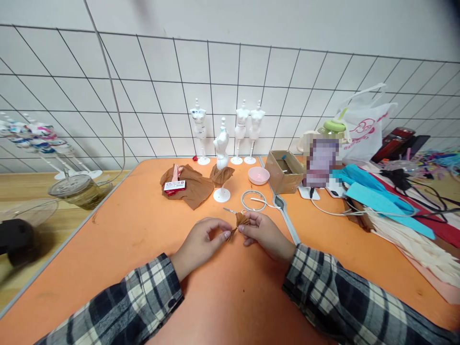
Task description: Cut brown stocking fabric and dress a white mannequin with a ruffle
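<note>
A small gathered piece of brown fabric [242, 219] is held between both hands above the orange mat. My left hand [201, 242] pinches its narrow lower end with thumb and forefinger. On the other side, my right hand [265, 233] grips the wider, pleated end. Just beyond the fabric lies a slim metal tool [230, 210], its lower part hidden behind the cloth. Further back stands a white mini mannequin [222, 143] with brown cloth [221, 176] wrapped round its lower part.
Brown cloth [196, 188] with a small red-and-white box [175, 187] lies at back left. A wire coil [253, 201], pink bowl [258, 176] and cardboard box [285, 175] sit at back right. More mannequins [241, 129] line the wall. Cables and blue fabric [386, 203] crowd the right.
</note>
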The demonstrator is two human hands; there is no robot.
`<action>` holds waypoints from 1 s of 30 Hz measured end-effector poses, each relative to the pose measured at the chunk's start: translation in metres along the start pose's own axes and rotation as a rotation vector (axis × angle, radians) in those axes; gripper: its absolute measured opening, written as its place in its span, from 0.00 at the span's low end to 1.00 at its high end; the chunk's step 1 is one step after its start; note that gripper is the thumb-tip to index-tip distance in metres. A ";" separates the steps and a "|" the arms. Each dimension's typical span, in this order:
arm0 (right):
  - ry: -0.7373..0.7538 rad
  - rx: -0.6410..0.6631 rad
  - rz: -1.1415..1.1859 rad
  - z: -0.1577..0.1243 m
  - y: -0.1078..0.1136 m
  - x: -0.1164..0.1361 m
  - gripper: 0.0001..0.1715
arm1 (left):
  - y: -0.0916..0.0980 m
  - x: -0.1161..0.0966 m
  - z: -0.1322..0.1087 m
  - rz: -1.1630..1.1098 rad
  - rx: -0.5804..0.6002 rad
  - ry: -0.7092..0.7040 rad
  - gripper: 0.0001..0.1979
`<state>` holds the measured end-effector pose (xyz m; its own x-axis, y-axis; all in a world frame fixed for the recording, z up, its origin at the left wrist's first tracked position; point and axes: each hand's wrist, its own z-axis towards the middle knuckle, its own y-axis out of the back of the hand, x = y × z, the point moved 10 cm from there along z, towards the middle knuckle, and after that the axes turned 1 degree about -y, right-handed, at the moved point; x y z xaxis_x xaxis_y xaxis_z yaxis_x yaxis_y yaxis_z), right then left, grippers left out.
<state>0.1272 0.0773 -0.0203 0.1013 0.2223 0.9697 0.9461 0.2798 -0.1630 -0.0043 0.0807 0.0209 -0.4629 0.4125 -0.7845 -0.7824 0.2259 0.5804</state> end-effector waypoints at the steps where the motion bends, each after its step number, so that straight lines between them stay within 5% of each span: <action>1: 0.005 -0.007 0.008 -0.001 0.000 0.001 0.20 | -0.002 0.001 0.001 0.029 0.017 0.001 0.07; 6: -0.068 0.045 0.063 -0.005 -0.011 -0.003 0.31 | 0.000 0.003 0.001 0.026 -0.025 0.032 0.08; 15: -0.063 -0.014 -0.050 0.001 0.003 -0.005 0.20 | -0.003 0.001 -0.001 0.094 0.026 -0.015 0.10; 25: -0.010 0.045 0.051 0.000 -0.011 -0.007 0.24 | -0.013 0.020 0.003 -0.410 0.044 0.190 0.14; 30: -0.014 0.053 0.011 -0.002 -0.012 -0.002 0.22 | -0.009 0.023 0.004 -0.478 0.022 0.245 0.14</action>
<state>0.1160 0.0712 -0.0203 0.1074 0.2388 0.9651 0.9272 0.3264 -0.1839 -0.0063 0.0914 -0.0011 -0.1432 0.0420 -0.9888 -0.9219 0.3577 0.1487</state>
